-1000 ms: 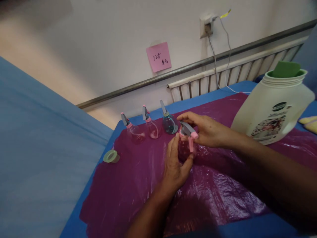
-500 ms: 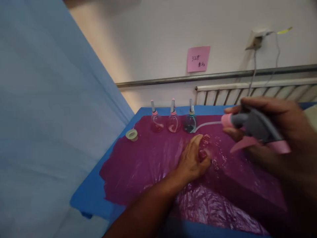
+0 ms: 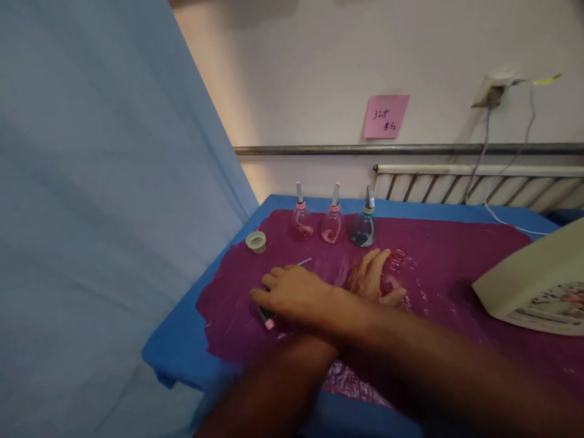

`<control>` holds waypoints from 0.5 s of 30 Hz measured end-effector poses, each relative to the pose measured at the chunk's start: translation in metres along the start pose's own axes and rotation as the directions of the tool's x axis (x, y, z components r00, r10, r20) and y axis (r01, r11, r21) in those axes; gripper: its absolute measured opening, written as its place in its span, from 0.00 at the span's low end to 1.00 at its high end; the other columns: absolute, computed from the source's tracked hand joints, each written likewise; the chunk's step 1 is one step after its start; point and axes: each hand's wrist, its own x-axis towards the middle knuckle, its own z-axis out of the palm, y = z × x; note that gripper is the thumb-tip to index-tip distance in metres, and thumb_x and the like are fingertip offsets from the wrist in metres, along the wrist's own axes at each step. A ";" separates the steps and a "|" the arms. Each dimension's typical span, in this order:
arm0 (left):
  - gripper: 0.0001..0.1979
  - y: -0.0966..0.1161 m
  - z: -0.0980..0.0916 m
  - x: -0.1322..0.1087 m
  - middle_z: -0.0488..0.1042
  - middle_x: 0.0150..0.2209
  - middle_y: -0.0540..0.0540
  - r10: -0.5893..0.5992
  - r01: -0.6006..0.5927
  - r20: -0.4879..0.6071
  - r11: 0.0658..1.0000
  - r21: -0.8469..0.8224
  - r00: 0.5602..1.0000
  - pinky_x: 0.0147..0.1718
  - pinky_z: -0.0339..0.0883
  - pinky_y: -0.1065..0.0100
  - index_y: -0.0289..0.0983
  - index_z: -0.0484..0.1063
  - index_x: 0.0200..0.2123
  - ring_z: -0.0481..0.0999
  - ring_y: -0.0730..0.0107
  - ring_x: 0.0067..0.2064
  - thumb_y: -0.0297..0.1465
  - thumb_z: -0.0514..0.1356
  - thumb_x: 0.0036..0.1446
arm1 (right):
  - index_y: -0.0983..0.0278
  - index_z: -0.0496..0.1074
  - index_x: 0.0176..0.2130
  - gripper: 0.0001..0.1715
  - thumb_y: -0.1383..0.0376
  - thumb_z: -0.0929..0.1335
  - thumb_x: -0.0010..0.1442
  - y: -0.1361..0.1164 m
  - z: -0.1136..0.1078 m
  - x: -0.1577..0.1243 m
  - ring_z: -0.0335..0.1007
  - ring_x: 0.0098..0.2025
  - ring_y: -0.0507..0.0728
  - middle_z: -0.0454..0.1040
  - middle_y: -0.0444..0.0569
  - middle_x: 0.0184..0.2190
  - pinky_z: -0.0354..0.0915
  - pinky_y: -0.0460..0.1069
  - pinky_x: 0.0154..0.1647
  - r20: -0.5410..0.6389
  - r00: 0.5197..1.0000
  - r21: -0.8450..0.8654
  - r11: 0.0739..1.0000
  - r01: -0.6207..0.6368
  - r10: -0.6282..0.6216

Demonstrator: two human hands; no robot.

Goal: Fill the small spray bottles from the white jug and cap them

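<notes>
My right hand [image 3: 298,293], just swung left of the open bottle [image 3: 391,278], is covering the removed spray head [image 3: 268,321], grip unclear; my left hand [image 3: 371,280] is clasping the bottle, neck now accessible.

Pink note [image 3: 386,116], apparently a radiator [image 3: 456,171]

On the pink note [image 3: 387,117], upper right of the frame, I can read "32"; its other characters are unclear. The jug label [image 3: 554,309], right edge, I cannot read.
</notes>
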 end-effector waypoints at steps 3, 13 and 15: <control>0.47 0.002 -0.006 0.002 0.65 0.80 0.38 -0.010 0.011 0.043 1.000 -0.026 0.999 0.80 0.62 0.45 0.45 0.61 0.80 0.67 0.45 0.80 0.40 0.74 0.63 | 0.62 0.82 0.53 0.12 0.60 0.76 0.73 -0.007 0.016 0.013 0.80 0.47 0.61 0.85 0.49 0.47 0.71 0.51 0.37 0.087 0.996 0.007 1.000 -0.012 0.012; 0.50 0.003 -0.006 0.005 0.66 0.79 0.34 -0.101 0.101 0.004 0.995 -0.023 0.995 0.79 0.63 0.39 0.41 0.53 0.82 0.69 0.41 0.79 0.38 0.70 0.62 | 0.55 0.77 0.62 0.17 0.57 0.72 0.77 -0.006 0.015 -0.017 0.83 0.51 0.60 0.85 0.48 0.53 0.78 0.52 0.40 -0.036 0.988 0.102 0.984 -0.144 0.149; 0.50 0.006 -0.001 0.003 0.70 0.77 0.36 -0.127 0.128 -0.039 0.992 0.022 0.991 0.77 0.66 0.39 0.42 0.56 0.82 0.72 0.40 0.77 0.37 0.71 0.60 | 0.55 0.76 0.65 0.20 0.61 0.72 0.76 -0.006 0.008 -0.038 0.83 0.53 0.60 0.85 0.46 0.57 0.79 0.53 0.46 -0.154 0.963 0.163 0.967 -0.195 0.220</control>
